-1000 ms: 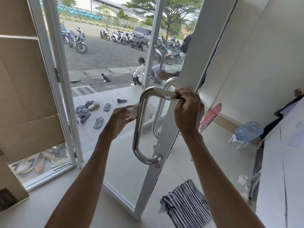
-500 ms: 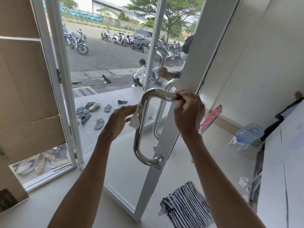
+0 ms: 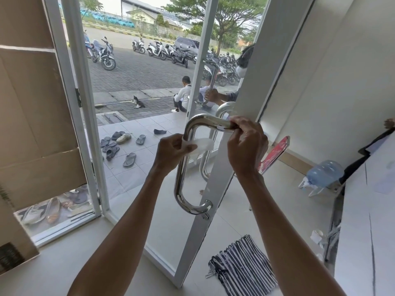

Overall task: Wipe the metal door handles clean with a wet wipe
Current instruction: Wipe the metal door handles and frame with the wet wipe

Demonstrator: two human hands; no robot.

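Observation:
A shiny D-shaped metal door handle (image 3: 180, 182) is fixed to the white-framed glass door (image 3: 215, 180) standing ajar ahead of me. My left hand (image 3: 173, 149) pinches a white wet wipe (image 3: 202, 145) wrapped around the handle's upright bar, just below the top bend. My right hand (image 3: 246, 146) grips the handle's top horizontal arm near the door frame. A second handle (image 3: 205, 165) on the door's outer face shows through the glass, partly hidden by the wipe and my right hand.
A striped cloth (image 3: 241, 268) lies on the floor by the door's foot. A water jug (image 3: 323, 174) and a red object (image 3: 274, 153) sit near the right wall. Cardboard (image 3: 32, 103) covers the left window. Several sandals (image 3: 119, 146) lie outside, where another person holds a farther door's handle (image 3: 210, 86).
My left hand has risen along the upright bar with the wipe, which now wraps round the bar and spreads to its right. My right hand keeps its grip on the top arm.

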